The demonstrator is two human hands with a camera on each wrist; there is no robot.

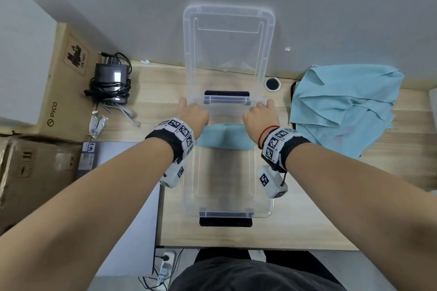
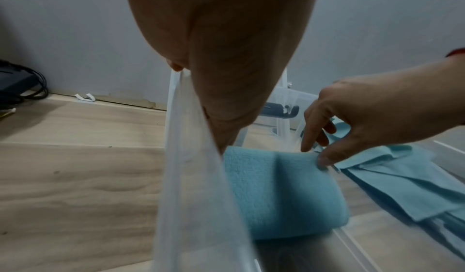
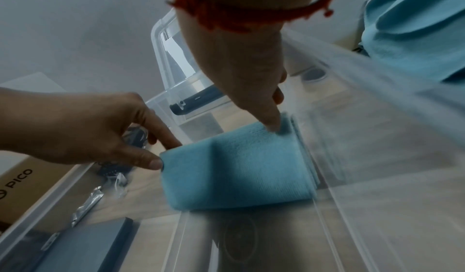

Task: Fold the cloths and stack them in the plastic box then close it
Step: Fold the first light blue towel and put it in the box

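A clear plastic box point(image 1: 264, 210) stands open on the wooden table, lengthwise away from me. Its clear lid point(image 1: 228, 38) leans upright against the wall behind it. A folded light-blue cloth point(image 1: 224, 136) point(image 2: 281, 192) point(image 3: 236, 168) hangs inside the box's far end. My left hand point(image 1: 192, 114) point(image 3: 164, 154) pinches its left corner between thumb and forefinger. My right hand point(image 1: 261, 114) point(image 2: 315, 153) pinches the right corner the same way. More light-blue cloths point(image 1: 343, 106) point(image 2: 402, 180) point(image 3: 415, 27) lie crumpled on the table to the right of the box.
A black charger with coiled cables point(image 1: 111, 82) and a foil packet point(image 1: 97, 124) lie left of the box. Cardboard boxes point(image 1: 61, 82) point(image 1: 35, 172) stand at the far left. A round cable hole point(image 1: 272, 83) sits by the wall. Black latches point(image 1: 225, 221) close off the box ends.
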